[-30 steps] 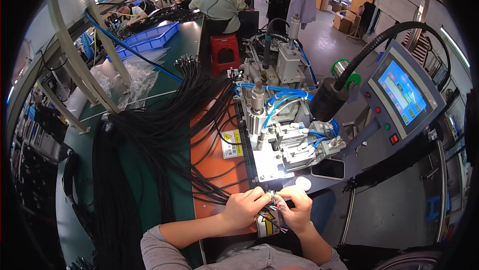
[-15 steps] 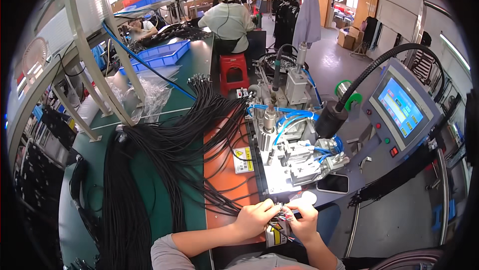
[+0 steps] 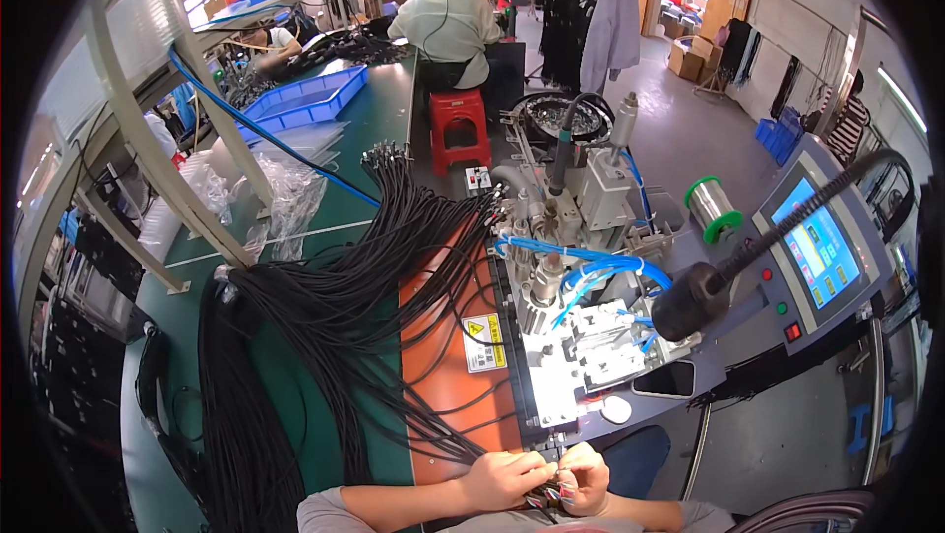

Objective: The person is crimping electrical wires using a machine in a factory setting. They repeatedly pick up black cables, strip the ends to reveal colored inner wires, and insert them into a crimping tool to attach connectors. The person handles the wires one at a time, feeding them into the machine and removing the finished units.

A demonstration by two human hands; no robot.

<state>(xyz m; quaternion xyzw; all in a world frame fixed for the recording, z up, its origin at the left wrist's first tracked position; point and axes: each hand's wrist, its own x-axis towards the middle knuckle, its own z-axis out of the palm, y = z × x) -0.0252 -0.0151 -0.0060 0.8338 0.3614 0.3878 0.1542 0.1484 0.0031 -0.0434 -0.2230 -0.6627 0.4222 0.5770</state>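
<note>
My left hand [image 3: 504, 481] and my right hand [image 3: 586, 480] meet low in front of my body, close to the table's front edge. Thumb and fingers of the left one are pinched on a black cable's end. The right one's fingertips press together at the same spot, closed on thin red and white wire ends [image 3: 564, 490]; fingers partly cover these. Many black cables [image 3: 325, 307] with metal-looking tips sweep across the table on the left, some reaching toward my left hand. Just beyond my hands stands a bench machine [image 3: 600, 346] with metal blocks and blue air tubes.
A black lamp [image 3: 686, 303] on a flexible neck overhangs the machine. By its front lie a phone [image 3: 664, 379] and a white round piece [image 3: 616, 409]. At right are a control screen [image 3: 815, 243] and a green-rimmed spool [image 3: 711, 208]. A person sits ahead on a red stool [image 3: 458, 129].
Both hands have moved down and nearer my body, still together. My view has shifted, so the machine and screen appear lower. The white round piece now lies apart from my right hand.
</note>
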